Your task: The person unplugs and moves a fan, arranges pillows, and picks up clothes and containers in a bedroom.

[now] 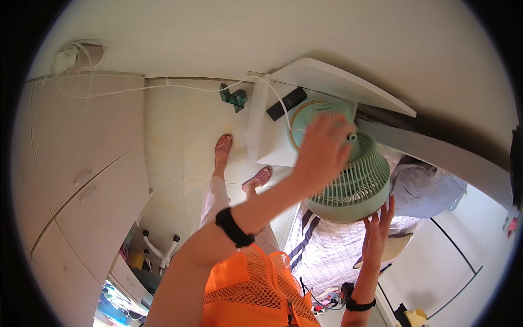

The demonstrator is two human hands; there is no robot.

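Observation:
A mint-green electric fan stands on a low white shelf, its slatted head (359,180) tipped over and its round base (300,112) resting on the shelf top. My left hand (325,153) is motion-blurred over the rear of the head, beside a small round knob (352,137); whether its fingers grip anything is unclear. From below, my right hand (378,229) holds the rim of the head with spread fingers. A white power cord (280,98) runs from the base area over the shelf's edge toward the left. The front face of the fan is turned away from me.
On the shelf (271,149) lies a black oblong object (287,104). A raised white panel (343,83) stands behind it. Green angular pieces (233,98) are on the tiled floor. White cabinets (94,143) line the left; a quilted bed (322,245) extends on the right.

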